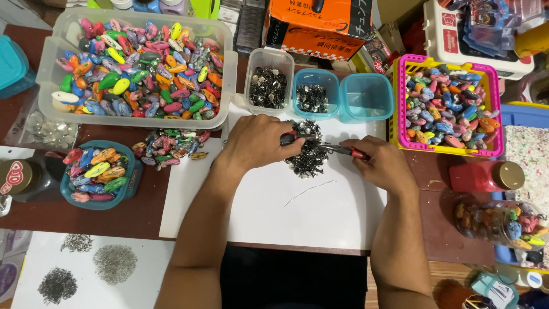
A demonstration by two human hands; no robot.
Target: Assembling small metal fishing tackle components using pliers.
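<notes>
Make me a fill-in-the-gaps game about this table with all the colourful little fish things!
1. Both hands work over a pile of small metal pieces lying on a ______ sheet.
2. The basket to the right of the teal tubs has a ______ rim.
3. The left hand and right hand each grip a tool with ______ handles.
4. The biggest heap of colourful lures sits in a clear tub on the ______ side of the table.

Missing words: white; pink; red; left

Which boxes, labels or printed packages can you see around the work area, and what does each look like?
Cardboard box: top centre behind the tubs, orange and black with printed lettering.
White container: top right, boxy, with red labels on its side.
Dark jar: left edge, round gold lid bearing a red and white label.
Red jar: right of the white sheet, lying on its side, gold lid.
</notes>
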